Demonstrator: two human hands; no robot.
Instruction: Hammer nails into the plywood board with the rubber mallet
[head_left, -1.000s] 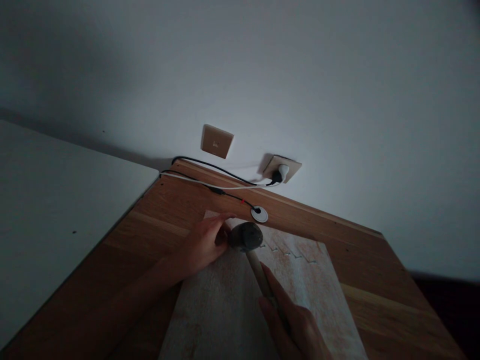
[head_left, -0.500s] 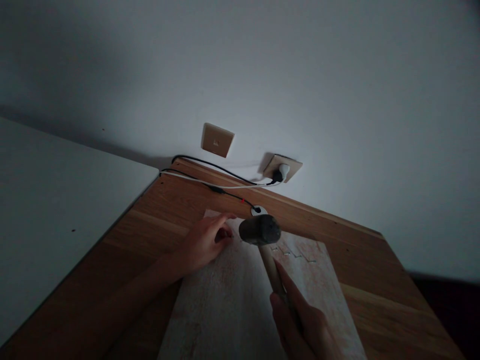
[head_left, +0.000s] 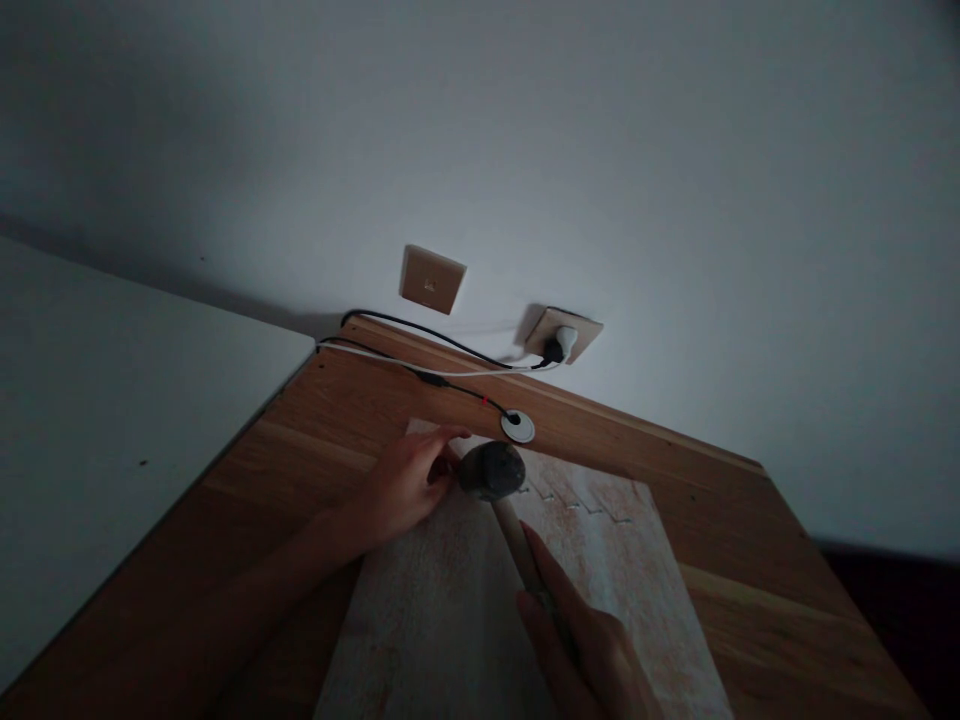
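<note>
My right hand (head_left: 581, 650) is closed round the pale wooden handle of a mallet (head_left: 493, 472), forefinger laid along the shaft. The mallet's dark head rests low on a pale, mottled sheet (head_left: 442, 610) that lies on the wooden desk (head_left: 315, 420). Just left of the mallet head, my left hand (head_left: 409, 485) lies on the sheet's far left corner. Its fingers are curled as if pinching something small that I cannot make out. A row of small marks runs across the sheet to the right of the head.
A white cable grommet (head_left: 518, 427) sits in the desk just beyond the mallet head. Black and white cables (head_left: 420, 360) run along the desk's back edge to a wall socket (head_left: 562, 338). A blank wall plate (head_left: 431, 280) is left of it. A white surface (head_left: 112, 400) adjoins the desk's left side.
Half a second ago the mallet head was raised and further right; it has come down and left, next to my left fingers. My left hand has stayed in place.
</note>
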